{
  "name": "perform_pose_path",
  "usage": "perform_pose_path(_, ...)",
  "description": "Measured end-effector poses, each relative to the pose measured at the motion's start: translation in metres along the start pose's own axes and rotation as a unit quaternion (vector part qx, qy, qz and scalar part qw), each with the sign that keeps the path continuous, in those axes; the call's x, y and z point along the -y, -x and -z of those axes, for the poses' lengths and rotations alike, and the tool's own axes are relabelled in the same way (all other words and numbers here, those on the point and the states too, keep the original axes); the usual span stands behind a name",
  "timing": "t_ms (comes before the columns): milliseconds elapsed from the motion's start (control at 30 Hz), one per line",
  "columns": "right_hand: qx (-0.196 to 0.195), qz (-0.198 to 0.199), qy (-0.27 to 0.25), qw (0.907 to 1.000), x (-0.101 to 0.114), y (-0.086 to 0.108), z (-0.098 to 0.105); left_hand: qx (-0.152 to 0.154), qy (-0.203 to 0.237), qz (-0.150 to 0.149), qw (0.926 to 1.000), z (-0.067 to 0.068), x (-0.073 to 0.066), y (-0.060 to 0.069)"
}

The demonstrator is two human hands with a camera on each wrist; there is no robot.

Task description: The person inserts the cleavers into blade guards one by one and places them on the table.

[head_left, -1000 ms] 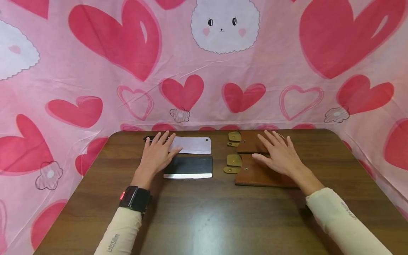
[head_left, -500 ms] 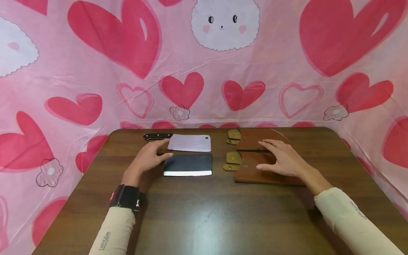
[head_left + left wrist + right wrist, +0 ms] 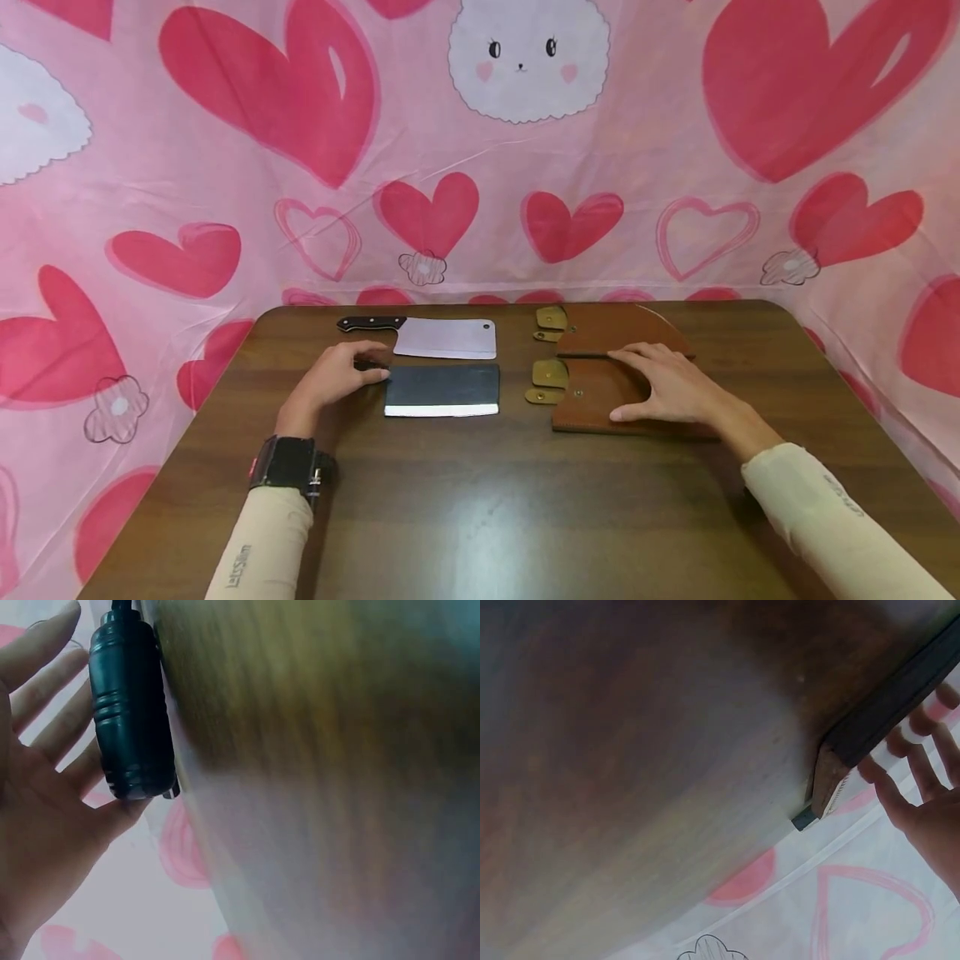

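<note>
**Left hand and right hand have drawn nearer**

Your left fingers no longer cover the far cleaver. Your left grip stands apart, fingers loose beside the near cleaver's handle. Your right grip is apart too, thumb and fingers bridging the near sheath; contact can't be told. Both cleavers lie left on the tabletop, the near sheath and far sheath right. Handles point left, probably to suit your left hand; each blade lies level with a sheath's strapped end.

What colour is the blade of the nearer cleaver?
Dark grey blade, with a bright silver edge; the head view shows it best.
</note>
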State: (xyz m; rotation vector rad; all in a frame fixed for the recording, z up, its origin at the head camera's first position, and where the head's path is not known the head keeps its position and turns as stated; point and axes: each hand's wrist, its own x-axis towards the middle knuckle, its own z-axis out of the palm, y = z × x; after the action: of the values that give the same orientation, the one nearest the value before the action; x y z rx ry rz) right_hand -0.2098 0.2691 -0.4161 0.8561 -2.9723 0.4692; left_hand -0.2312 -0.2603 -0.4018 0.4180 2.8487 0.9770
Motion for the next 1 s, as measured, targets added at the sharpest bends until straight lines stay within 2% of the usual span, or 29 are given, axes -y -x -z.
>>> perform_pose_path(267,0.027,0.005,0.009,0.9996,-0.002,-0.002,-0.001,0.015,0.009,0.011,0.9998,0.001,0.009,-0.002)
perform_pose_path(533,0.04,0.008,0.011,0.9991,0.0,0.001,-0.001,0.022,-0.014,0.011,0.9996,0.003,0.014,-0.003)
perform_pose_path(800,0.059,0.014,0.011,0.9981,0.001,0.004,0.0,0.02,0.002,0.009,0.9998,0.003,0.02,-0.005)
perform_pose_path(1000,0.06,0.017,0.017,0.9979,0.001,0.003,0.0,0.019,0.012,0.006,0.9997,0.003,0.023,-0.005)
